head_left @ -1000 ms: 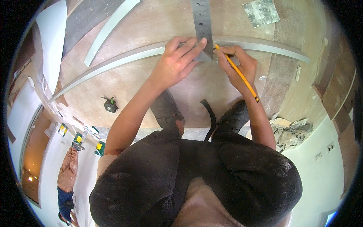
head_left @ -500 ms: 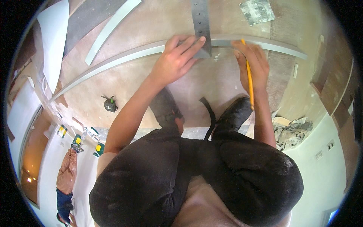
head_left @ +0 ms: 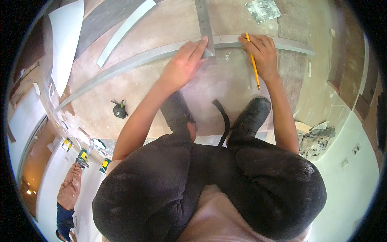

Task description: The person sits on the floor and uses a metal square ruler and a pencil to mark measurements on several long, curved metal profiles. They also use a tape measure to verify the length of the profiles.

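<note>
A long, curved pale grey strip [head_left: 121, 65] lies across the brownish board in front of me. Across it sits a metal square [head_left: 204, 25], its graduated blade pointing away from me. My left hand [head_left: 182, 67] is closed on the square's near end, fingers stretched along it and over the strip. To the right, my right hand [head_left: 265, 56] pinches a yellow pencil [head_left: 253, 64] between thumb and fingers, with the fingertips at the strip's near edge. The pencil slants down across the palm side, its lower end toward my shoe.
A shorter curved strip [head_left: 125, 33] and a white sheet [head_left: 66, 48] lie at far left. A tape measure [head_left: 119, 109] rests left of my feet. A grey-smeared square piece [head_left: 263, 10] lies far right. Crumpled material [head_left: 318, 141] sits at right; another person [head_left: 68, 189] is at lower left.
The whole view has shifted slightly, so strip and square appear farther left. The pencil has tilted a little in my right hand, which looks less blurred. My left hand stays on the square.
</note>
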Demonstrator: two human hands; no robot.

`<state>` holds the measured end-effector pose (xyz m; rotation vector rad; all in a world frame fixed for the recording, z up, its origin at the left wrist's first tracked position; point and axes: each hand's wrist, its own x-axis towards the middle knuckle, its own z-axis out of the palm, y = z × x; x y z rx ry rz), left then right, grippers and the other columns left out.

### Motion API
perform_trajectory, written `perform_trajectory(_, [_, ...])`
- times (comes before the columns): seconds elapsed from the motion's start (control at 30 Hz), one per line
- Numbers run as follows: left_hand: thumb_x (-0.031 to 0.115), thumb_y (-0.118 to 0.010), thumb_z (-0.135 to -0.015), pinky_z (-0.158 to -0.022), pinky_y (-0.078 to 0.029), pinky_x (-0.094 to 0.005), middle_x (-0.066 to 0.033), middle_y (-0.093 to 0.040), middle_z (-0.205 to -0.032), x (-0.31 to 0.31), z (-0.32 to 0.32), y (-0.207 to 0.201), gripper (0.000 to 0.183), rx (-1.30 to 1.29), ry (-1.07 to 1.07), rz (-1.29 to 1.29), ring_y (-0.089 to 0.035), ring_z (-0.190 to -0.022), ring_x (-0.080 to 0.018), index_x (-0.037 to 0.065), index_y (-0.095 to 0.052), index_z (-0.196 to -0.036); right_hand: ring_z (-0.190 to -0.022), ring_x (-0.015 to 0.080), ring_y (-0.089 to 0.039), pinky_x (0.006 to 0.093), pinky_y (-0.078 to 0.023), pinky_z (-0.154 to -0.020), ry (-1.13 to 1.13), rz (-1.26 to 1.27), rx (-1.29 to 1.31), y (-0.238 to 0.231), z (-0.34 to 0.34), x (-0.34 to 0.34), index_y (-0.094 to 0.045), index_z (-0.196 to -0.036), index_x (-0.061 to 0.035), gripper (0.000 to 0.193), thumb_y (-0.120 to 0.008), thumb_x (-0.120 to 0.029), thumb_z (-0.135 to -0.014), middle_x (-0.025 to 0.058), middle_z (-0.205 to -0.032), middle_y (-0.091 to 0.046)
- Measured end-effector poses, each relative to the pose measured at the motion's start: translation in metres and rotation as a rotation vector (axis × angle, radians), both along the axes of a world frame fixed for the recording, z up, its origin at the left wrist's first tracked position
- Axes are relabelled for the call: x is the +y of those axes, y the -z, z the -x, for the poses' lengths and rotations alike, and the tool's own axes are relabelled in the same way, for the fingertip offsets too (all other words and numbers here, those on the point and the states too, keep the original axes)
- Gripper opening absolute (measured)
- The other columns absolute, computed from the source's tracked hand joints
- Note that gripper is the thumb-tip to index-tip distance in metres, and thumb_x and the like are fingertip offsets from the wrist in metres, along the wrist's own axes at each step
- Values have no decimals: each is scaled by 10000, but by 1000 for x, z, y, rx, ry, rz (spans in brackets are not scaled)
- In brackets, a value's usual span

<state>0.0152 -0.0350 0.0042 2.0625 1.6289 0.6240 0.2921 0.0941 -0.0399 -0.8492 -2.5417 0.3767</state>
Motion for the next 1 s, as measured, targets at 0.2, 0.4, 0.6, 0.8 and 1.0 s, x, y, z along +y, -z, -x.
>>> perform_trajectory(0.2, [135,-687,-1039,-986,-572,-400,-178,-714,-1258,16,28,-43,562,-252,-211,32,-716,-1110,-317,78,-548,-1581,-1110,260,-677,427,-505,-995,-9,38,27,-2,0,3,-768,-1214,-130,334,-768,-155,-881,34,-1203,-764])
perform_trajectory(0.4, [201,-632,-1096,-989,-541,-334,-87,-729,-1252,35,68,-85,494,-260,-268,80,-683,-1109,-177,146,-574,-1584,-1166,276,-674,431,-498,-1023,-14,59,23,-4,-1,4,-762,-1207,-119,342,-808,-164,-871,44,-1239,-763])
perform_trajectory(0.6, [144,-699,-1042,-1019,-531,-351,-112,-715,-1291,21,76,-78,524,-167,-216,12,-687,-1133,-240,199,-615,-1556,-1239,299,-651,456,-469,-1076,-21,121,11,2,-6,0,-738,-1151,-111,289,-797,-181,-876,52,-1270,-749])
perform_trajectory(0.8, [104,-711,-1013,-951,-541,-379,-131,-699,-1250,5,82,-62,537,-231,-253,52,-667,-1048,-299,187,-622,-1536,-1277,306,-634,453,-446,-1127,3,203,54,4,-5,-10,-719,-1118,-97,266,-799,-169,-876,58,-1319,-739])
perform_trajectory(1.0, [76,-711,-1002,-939,-557,-401,-136,-703,-1269,-4,78,-46,536,-219,-241,126,-676,-1100,-306,198,-641,-1519,-1253,331,-653,449,-483,-1108,35,241,118,13,-9,-8,-720,-1175,-89,365,-845,-112,-833,87,-1330,-741])
